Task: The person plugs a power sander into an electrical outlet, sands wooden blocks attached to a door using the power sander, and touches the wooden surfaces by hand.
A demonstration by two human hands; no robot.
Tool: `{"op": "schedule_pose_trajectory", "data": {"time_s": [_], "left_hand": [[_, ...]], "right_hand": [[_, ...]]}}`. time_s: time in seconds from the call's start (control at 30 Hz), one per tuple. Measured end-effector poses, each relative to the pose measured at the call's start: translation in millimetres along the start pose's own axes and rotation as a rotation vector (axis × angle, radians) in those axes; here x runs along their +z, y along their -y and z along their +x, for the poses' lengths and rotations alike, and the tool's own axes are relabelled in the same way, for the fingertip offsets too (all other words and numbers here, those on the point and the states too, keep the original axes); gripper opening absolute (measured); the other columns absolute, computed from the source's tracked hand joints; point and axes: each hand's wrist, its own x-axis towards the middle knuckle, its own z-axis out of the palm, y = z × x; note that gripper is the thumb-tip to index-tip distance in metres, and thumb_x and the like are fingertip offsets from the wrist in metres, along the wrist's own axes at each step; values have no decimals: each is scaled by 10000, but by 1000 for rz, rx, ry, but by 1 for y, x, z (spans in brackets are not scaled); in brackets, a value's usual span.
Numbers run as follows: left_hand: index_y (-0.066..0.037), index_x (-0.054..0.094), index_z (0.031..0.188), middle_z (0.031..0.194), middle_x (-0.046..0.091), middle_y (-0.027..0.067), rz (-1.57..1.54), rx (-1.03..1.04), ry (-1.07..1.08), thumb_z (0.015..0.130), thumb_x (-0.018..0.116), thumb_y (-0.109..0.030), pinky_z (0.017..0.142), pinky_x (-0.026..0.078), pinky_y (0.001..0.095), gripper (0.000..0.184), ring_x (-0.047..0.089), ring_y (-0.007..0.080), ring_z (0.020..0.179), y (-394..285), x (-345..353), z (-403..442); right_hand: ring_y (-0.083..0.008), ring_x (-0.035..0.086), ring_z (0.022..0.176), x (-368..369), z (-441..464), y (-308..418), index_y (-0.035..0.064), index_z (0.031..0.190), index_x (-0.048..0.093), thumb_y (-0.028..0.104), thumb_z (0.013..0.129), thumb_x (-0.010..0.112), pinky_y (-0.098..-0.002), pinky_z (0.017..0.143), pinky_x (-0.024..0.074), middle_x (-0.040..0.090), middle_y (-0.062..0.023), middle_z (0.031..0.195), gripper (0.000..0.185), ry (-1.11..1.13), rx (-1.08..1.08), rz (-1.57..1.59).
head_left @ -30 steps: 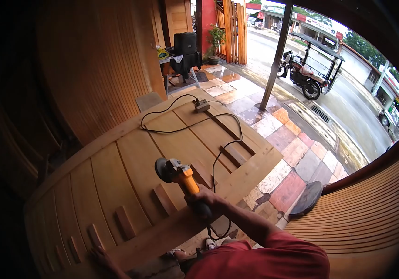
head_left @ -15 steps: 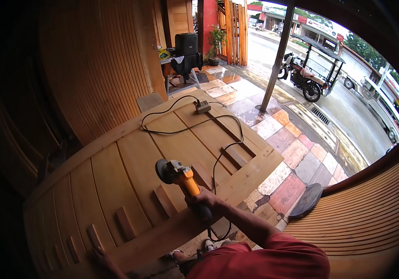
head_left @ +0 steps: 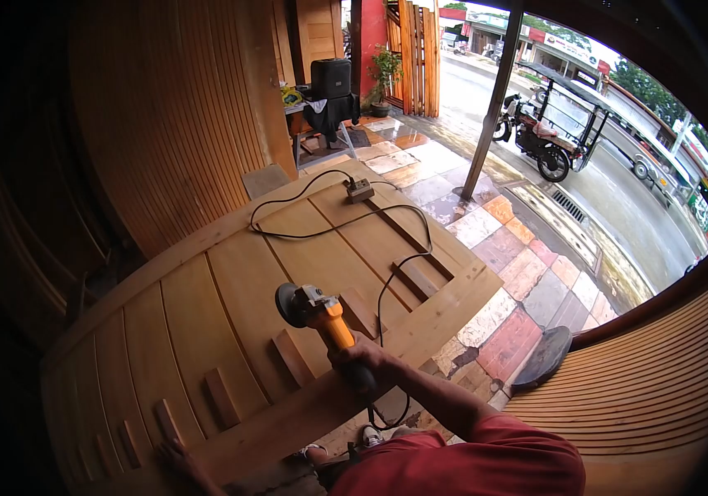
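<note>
My right hand (head_left: pixel 360 354) is wrapped round the body of an orange and black angle grinder (head_left: pixel 334 324), held above the near edge of a large wooden door panel (head_left: pixel 247 289). The grinder's dark disc (head_left: pixel 289 305) faces the far left, apart from the boards. Down at the panel's near left edge, my left hand (head_left: pixel 179 463) rests on the wood with fingers extended, close to a short wooden strip (head_left: pixel 168 420). It is dim there, so the fingertips are hard to make out. Several similar strips, such as one wooden block (head_left: pixel 292 359), stand along the panel's near side.
A black power cord (head_left: pixel 346 225) loops over the panel to a socket box (head_left: pixel 360 191). Ribbed wooden panels (head_left: pixel 643 388) stand right and left. A metal post (head_left: pixel 494 107), stone paving (head_left: pixel 503 248) and a parked motor tricycle (head_left: pixel 548 136) lie beyond, with a black speaker (head_left: pixel 331 78) behind.
Both hands and the grinder stay practically where they were. Out on the street, the passing vehicles behind the tricycle have shifted position.
</note>
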Motion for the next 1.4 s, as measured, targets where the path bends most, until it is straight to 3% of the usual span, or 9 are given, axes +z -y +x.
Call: {"op": "schedule_pose_trajectory", "data": {"time_s": [0.77,0.97,1.07,1.13,1.2,1.27,1.3,1.37,1.4], "left_hand": [[86,562,1438,1526,528,259,142,143,-44,1122,394,-482,1271,271,504,672,413,416,1484,36,38,5],[72,535,1475,1574,481,249,-74,-6,8,1116,409,-501,1285,248,487,688,387,405,1507,15,14,-5],[40,469,1536,1606,448,228,-61,-25,48,1134,397,-440,1294,243,475,630,384,396,1511,2,-5,-9],[-2,374,1597,1626,423,216,249,114,92,1154,375,-336,1294,265,465,555,399,375,1507,18,23,-12],[-28,320,1621,1645,392,206,384,387,-388,1160,366,-255,1293,287,449,516,418,349,1501,52,65,-16],[-26,333,1618,1662,362,208,273,171,-110,1158,371,-305,1295,287,452,539,419,345,1502,52,69,-15],[-20,334,1618,1653,374,214,-206,-15,-79,1154,362,-376,1299,277,452,586,411,350,1506,-2,-3,-23],[21,456,1548,1610,427,252,-375,-139,-134,1140,375,-458,1261,322,439,634,378,377,1519,-39,-59,-25],[12,525,1509,1512,531,268,-563,-158,-219,1139,418,-430,1211,369,434,586,463,408,1439,-54,-84,-26]], "right_hand": [[-135,640,679,5,-4,7,49,1045,639,240,766,843,-296,635,542,662,-30,814,395,-27,19,17],[-132,634,705,7,-2,8,57,1072,634,231,773,847,-304,649,538,656,-21,827,406,-74,14,-35],[-129,629,714,8,-3,10,63,1098,627,224,773,849,-304,640,526,648,-17,824,425,-46,23,15],[-130,622,713,4,-2,5,63,1172,590,204,772,844,-300,617,506,634,-15,815,495,-14,33,75],[-139,618,702,7,-1,10,61,1210,556,200,776,836,-298,605,514,620,-19,799,535,27,45,130],[-143,606,668,2,0,7,61,1196,551,202,780,838,-303,594,529,609,-22,784,524,-3,95,84],[-145,599,648,-2,1,4,61,1183,552,204,783,838,-307,589,538,606,-27,782,512,-30,105,24],[-164,619,647,-19,7,-11,51,1171,562,198,796,823,-320,562,540,621,-47,812,480,56,72,76],[-172,627,649,-21,12,-10,46,1168,564,196,801,814,-326,554,545,624,-54,816,468,83,82,74]]}}
